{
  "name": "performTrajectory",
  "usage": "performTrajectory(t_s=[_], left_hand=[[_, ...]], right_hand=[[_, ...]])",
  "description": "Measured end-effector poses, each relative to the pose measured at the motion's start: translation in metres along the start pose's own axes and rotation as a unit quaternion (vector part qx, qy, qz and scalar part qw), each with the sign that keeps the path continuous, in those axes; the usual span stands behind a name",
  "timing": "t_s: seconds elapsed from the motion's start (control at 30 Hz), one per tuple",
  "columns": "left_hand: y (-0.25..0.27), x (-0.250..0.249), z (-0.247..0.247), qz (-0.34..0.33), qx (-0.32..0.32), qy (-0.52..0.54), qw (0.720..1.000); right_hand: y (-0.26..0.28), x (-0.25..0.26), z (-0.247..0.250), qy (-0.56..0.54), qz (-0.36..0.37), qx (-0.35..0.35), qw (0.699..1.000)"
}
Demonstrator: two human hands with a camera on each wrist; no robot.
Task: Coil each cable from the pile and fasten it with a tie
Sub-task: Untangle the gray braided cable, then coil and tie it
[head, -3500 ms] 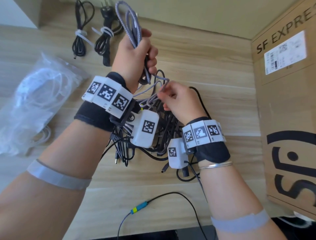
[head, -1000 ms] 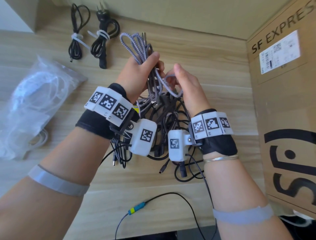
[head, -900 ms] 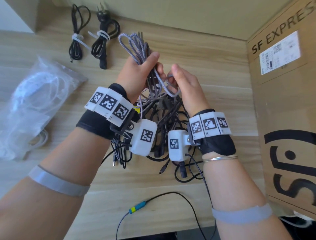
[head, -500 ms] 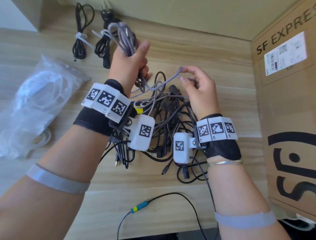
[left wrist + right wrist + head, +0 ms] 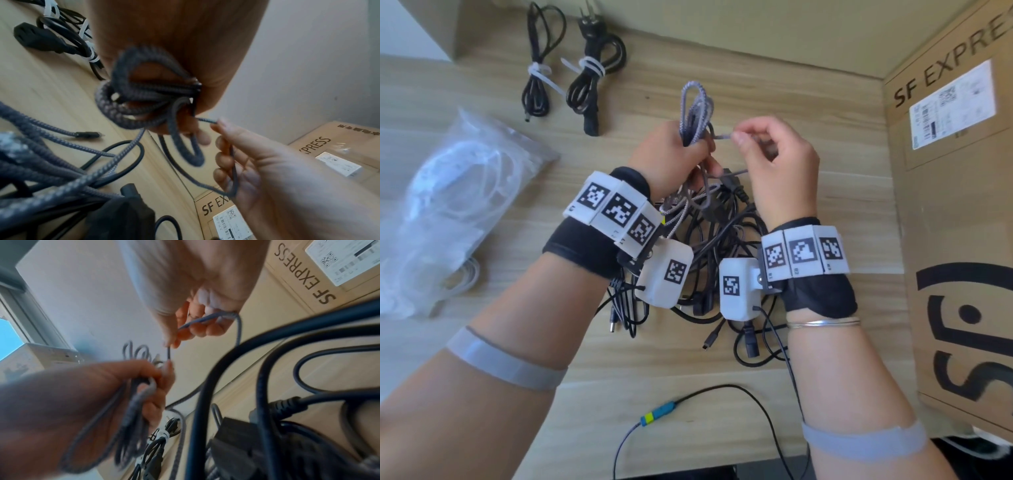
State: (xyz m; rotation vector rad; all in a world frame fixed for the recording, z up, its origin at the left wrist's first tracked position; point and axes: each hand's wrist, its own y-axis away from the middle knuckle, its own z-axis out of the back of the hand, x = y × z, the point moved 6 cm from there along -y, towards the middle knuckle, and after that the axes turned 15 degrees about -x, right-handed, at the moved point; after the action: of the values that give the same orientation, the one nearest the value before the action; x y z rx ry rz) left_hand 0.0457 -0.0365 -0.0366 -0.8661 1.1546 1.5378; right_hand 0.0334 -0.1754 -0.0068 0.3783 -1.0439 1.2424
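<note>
My left hand (image 5: 671, 154) grips a bundle of loops of the grey braided cable (image 5: 693, 106) above the table; the wrist view shows the same coil (image 5: 139, 100) in its palm. My right hand (image 5: 777, 154) pinches a strand of that braided cable (image 5: 722, 136) between thumb and forefinger, right beside the left hand, and the strand runs on through its curled fingers (image 5: 205, 319). The cable's loose tail hangs down into the pile of tangled black cables (image 5: 722, 240) lying under both wrists.
Two black cables fastened with white ties (image 5: 537, 72) (image 5: 592, 68) lie at the back. A clear bag of white ties (image 5: 448, 198) sits at the left. A large cardboard box (image 5: 955, 222) stands along the right. A thin cable with a blue connector (image 5: 657, 413) lies near the front edge.
My right hand has come back in towards the left hand with the braided strand, after drawing it out to the right. The left hand has dropped a little with its coil.
</note>
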Motion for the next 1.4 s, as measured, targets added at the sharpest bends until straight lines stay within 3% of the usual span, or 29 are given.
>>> performTrajectory(t_s=[0.13, 0.23, 0.33, 0.47, 0.6, 0.7, 0.83, 1.0, 1.17, 1.27, 1.4], left_hand=[[-0.003, 0.005, 0.010, 0.013, -0.079, 0.081, 0.994], [-0.001, 0.002, 0.006, 0.005, -0.078, 0.110, 0.991], [0.001, -0.005, 0.000, -0.033, -0.064, 0.100, 0.992], [0.000, -0.009, 0.000, -0.046, -0.071, 0.087, 0.993], [0.000, -0.013, 0.005, -0.041, -0.082, 0.103, 0.990], [-0.001, -0.015, 0.013, -0.049, -0.108, 0.116, 0.986], [0.000, -0.013, 0.018, -0.025, -0.092, 0.203, 0.974], [0.006, -0.015, 0.014, -0.030, -0.054, 0.218, 0.974], [0.005, -0.011, 0.018, -0.004, -0.050, 0.249, 0.967], [0.006, -0.008, 0.019, -0.015, -0.052, 0.226, 0.973], [0.005, -0.002, 0.024, -0.040, -0.079, 0.191, 0.978]], right_hand=[[0.003, -0.007, -0.001, 0.019, -0.050, 0.111, 0.992], [0.011, 0.000, -0.007, -0.017, -0.061, 0.155, 0.986], [0.014, 0.005, -0.008, -0.053, -0.065, 0.101, 0.991], [0.015, 0.011, -0.008, -0.022, -0.010, 0.012, 1.000], [0.021, 0.016, -0.010, -0.046, 0.021, -0.015, 0.999], [0.023, 0.016, -0.016, -0.046, 0.020, 0.037, 0.998], [0.026, 0.000, -0.020, 0.012, -0.053, 0.135, 0.989], [0.030, 0.000, -0.040, 0.070, -0.018, 0.262, 0.962], [0.036, -0.010, -0.051, 0.134, -0.092, 0.324, 0.932], [0.039, -0.011, -0.060, 0.186, -0.090, 0.365, 0.908], [0.036, -0.017, -0.060, 0.171, -0.142, 0.336, 0.915]])
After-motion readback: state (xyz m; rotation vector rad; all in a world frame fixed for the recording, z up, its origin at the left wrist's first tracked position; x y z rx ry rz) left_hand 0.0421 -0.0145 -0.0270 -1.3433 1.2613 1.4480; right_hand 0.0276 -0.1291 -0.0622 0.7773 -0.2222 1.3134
